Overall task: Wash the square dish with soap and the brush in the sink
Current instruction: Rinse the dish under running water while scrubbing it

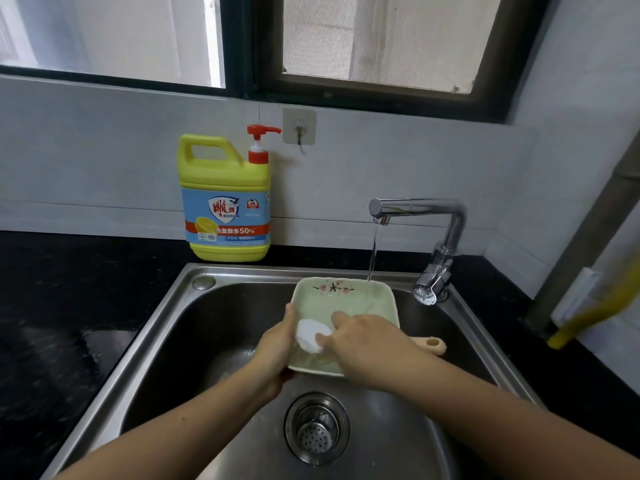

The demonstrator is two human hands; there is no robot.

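A pale green square dish (349, 301) with a pink flower pattern is held tilted over the steel sink (166, 327). My left hand (277, 344) grips its left edge, thumb on the rim. My right hand (367, 341) holds the brush, whose white head (310, 336) presses on the dish's inside. The brush's beige handle end (431, 344) sticks out to the right past my wrist. Water runs from the chrome tap (419, 209) onto the dish's far right corner. The yellow soap bottle (225, 199) with a red pump stands on the counter behind the sink.
The sink's drain strainer (317, 427) lies below the dish. Black countertop (69, 299) flanks the sink on both sides. A wall hook (299, 128) hangs above the soap bottle. A grey pipe and a yellow hose (588, 313) run down at the right.
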